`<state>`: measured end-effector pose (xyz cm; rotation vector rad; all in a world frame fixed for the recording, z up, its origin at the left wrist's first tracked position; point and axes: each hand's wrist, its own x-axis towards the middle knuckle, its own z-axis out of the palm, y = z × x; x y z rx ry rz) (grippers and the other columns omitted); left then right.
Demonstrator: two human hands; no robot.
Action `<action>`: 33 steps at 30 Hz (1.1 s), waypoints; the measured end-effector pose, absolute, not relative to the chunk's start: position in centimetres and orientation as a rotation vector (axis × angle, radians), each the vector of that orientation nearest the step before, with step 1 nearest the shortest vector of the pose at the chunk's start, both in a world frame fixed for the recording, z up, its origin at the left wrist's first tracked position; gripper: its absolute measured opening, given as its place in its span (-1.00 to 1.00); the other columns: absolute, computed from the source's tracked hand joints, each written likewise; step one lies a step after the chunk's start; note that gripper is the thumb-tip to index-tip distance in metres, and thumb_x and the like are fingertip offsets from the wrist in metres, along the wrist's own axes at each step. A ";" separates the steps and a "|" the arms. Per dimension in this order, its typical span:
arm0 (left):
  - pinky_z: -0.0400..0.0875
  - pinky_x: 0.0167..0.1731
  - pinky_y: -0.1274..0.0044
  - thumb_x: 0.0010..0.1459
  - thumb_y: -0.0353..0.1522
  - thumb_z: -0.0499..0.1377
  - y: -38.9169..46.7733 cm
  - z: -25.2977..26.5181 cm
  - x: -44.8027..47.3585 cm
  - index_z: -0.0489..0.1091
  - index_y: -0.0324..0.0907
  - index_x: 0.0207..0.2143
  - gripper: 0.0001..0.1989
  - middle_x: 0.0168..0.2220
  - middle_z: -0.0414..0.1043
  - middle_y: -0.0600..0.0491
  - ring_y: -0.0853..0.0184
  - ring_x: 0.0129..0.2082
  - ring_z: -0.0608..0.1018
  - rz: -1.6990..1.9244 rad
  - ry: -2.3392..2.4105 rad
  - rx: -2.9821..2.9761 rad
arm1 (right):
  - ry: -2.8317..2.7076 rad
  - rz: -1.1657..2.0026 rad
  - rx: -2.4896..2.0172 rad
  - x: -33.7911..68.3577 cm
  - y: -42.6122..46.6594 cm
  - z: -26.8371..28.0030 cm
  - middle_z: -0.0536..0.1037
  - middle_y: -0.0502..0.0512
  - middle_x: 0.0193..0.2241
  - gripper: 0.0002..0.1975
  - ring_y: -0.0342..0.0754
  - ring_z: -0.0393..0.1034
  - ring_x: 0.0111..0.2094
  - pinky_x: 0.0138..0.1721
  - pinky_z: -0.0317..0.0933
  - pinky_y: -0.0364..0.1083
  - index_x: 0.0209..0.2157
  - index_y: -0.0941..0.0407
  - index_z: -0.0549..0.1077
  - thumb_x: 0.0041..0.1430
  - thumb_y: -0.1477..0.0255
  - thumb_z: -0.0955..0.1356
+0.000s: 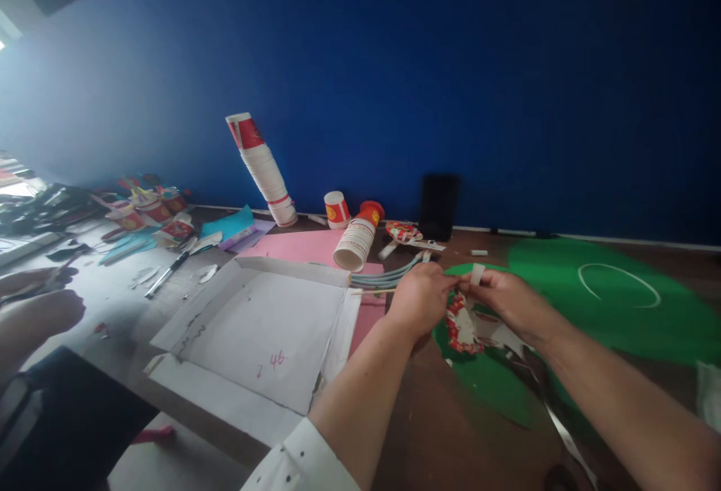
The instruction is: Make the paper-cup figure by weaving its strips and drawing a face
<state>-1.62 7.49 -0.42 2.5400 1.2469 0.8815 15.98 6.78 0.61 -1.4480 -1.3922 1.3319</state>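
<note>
My left hand (420, 297) is closed, with a thin stick (375, 292) running out leftwards from it; the fingertips are partly hidden. My right hand (510, 299) pinches a small whitish strip that looks like tape (478, 274), close to the left fingers. Just below both hands is a crumpled red-and-white cut paper piece (463, 324); whether it is held or lying there I cannot tell. Scissors (566, 431) lie under my right forearm. Green paper (487, 382) spreads on the table beneath.
A shallow white box lid (264, 326) lies left of my arms on pink paper (304, 245). Behind stand a leaning cup stack (264, 172), a red-and-white cup (336, 210) and a tipped stack (354, 243). A black phone (439, 206) leans on the blue partition. Another person's hand (42, 311) is at left.
</note>
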 end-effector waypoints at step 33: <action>0.37 -0.15 0.55 0.25 -0.37 0.07 7.4 0.2 -2.1 0.54 -0.13 -0.19 -0.76 -0.24 0.47 0.04 0.32 -0.20 0.49 0.798 1.205 2.474 | -1.372 1.431 -1.426 16.5 7.0 0.2 0.61 0.07 -0.48 -0.58 0.04 0.48 -0.36 -0.24 0.29 -0.03 -0.42 0.12 0.59 -0.29 0.12 0.55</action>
